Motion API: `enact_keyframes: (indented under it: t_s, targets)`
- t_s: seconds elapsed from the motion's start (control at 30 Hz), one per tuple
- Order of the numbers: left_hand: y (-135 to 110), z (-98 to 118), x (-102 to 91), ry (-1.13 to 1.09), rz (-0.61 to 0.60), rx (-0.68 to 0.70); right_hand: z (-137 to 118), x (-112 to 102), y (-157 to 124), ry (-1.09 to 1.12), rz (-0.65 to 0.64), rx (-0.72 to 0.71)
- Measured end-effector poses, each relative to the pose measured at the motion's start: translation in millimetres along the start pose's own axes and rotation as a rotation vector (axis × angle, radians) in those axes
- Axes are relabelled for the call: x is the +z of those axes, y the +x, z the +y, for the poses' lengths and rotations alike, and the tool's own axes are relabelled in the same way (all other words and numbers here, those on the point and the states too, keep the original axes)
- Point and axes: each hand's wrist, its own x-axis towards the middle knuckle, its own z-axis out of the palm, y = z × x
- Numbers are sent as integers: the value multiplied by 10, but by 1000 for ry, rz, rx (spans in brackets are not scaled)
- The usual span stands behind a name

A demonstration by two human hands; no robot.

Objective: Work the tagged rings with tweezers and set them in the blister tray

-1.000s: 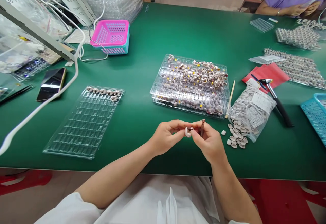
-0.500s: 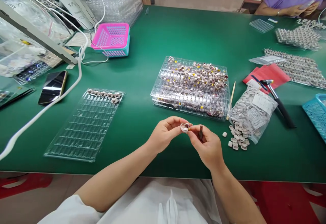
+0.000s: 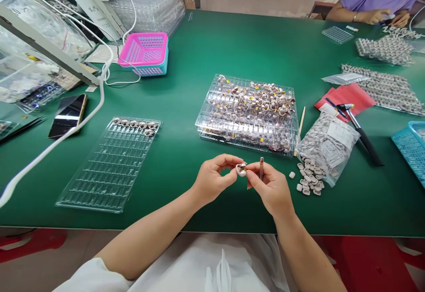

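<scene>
Frame center, low: left hand (image 3: 212,179) pinches a small white part (image 3: 241,170) by fingertips; right hand (image 3: 270,186) touches it from the right, also gripping a thin upright stick (image 3: 261,169).

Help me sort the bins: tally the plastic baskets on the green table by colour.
Pink basket: 1
Blue baskets: 2, one under the pink, one at the right edge
Total: 3
</scene>
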Motion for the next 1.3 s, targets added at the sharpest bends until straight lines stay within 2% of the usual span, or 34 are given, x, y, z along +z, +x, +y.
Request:
enact_keyframes:
  t_s: [0.17, 0.3, 0.4, 0.7, 0.83, 1.0, 1.3]
  targets:
    - [12, 0, 21, -22, -3, -33, -18, 33, -26, -72, 129, -68]
    - [28, -2, 31, -177, -12, -137, -5, 39, -40, -119, 104, -137]
    - [41, 20, 36, -255, -17, -198, 4, 36, -39, -106, 89, -134]
    - [13, -36, 31, -217, 11, -111, -10, 56, -16, -63, 89, -28]
    - [-9, -66, 34, -188, -12, -83, -6, 32, 7, 38, -9, 41]
    - [-15, -48, 44, -229, -42, -70, 64, -10, 62, 308, -166, 165]
    - [-27, -44, 27, -227, -26, -27, 49, 12, 69, 516, -188, 226]
